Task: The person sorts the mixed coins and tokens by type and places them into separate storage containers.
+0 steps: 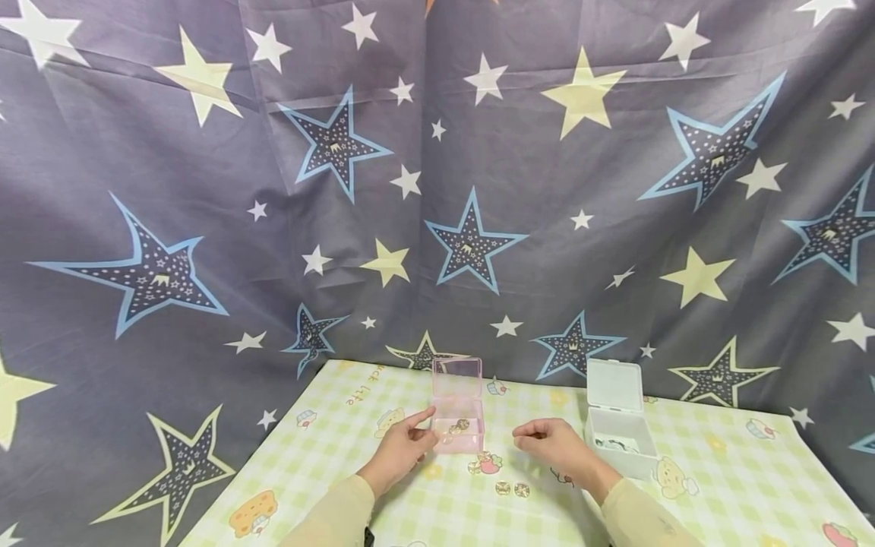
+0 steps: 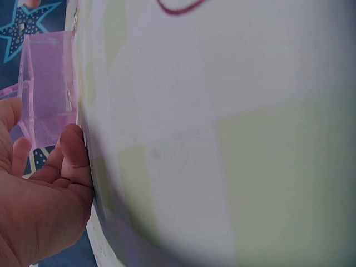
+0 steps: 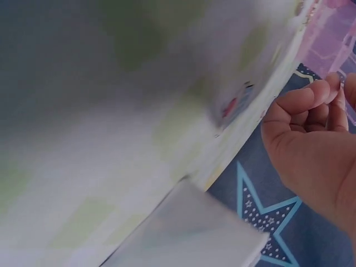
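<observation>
A clear pink box (image 1: 456,415) stands open mid-table with small round pieces (image 1: 459,425) inside. My left hand (image 1: 427,427) is at its left side, index finger straight along the box's wall and thumb near its front corner. In the left wrist view that hand (image 2: 50,183) lies loosely beside the pink box (image 2: 47,89). My right hand (image 1: 525,433) hovers between the two boxes, fingers curled with thumb against fingertip. Nothing shows between them, nor in the right wrist view of that hand (image 3: 322,100). Two small round pieces (image 1: 512,489) lie on the cloth below it.
A white box (image 1: 618,425) with its lid up stands right of my right hand, holding small items. The table wears a green checked cloth (image 1: 718,471) with cartoon prints. A star-patterned curtain (image 1: 437,190) hangs behind and round the table.
</observation>
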{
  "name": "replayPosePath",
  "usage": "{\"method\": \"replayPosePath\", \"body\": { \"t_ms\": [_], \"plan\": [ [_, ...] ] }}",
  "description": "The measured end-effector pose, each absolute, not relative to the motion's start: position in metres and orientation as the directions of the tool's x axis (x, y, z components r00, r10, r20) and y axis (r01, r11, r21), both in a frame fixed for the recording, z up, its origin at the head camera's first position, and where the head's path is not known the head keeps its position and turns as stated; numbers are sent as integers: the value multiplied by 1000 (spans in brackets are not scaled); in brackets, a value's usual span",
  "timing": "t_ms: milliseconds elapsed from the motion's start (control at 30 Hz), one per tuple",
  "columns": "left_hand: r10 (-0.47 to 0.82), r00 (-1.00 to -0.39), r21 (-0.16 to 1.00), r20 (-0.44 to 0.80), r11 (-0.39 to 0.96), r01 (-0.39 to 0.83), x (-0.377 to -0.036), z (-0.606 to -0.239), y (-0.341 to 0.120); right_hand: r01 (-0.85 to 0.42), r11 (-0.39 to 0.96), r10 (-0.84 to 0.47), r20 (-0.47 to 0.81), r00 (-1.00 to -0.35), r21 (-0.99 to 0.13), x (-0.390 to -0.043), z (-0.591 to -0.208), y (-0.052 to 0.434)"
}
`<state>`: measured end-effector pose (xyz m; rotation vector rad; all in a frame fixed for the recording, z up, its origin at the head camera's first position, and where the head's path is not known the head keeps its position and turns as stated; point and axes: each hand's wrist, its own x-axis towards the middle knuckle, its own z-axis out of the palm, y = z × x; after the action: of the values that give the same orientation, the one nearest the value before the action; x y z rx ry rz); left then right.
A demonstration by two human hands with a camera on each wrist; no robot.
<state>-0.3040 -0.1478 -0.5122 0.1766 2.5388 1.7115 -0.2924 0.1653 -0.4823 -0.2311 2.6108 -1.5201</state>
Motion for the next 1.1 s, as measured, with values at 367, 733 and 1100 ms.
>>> {"method": "replayPosePath", "body": {
  "t_ms": [367,733,1100],
  "plan": [
    [155,-988,927,22,366,78,-305,-511,-149,-165,551,-328,-31,-944,-818,-277,-497,187],
    [125,-992,930,-17,366,30,-305,-513,-147,-276,483,-503,-5,-864,-831,-271,-504,190],
    [124,-992,928,-14,372,33,-306,-514,-148,-350,486,-548,33,-836,-801,-269,-508,189]
  ]
}}
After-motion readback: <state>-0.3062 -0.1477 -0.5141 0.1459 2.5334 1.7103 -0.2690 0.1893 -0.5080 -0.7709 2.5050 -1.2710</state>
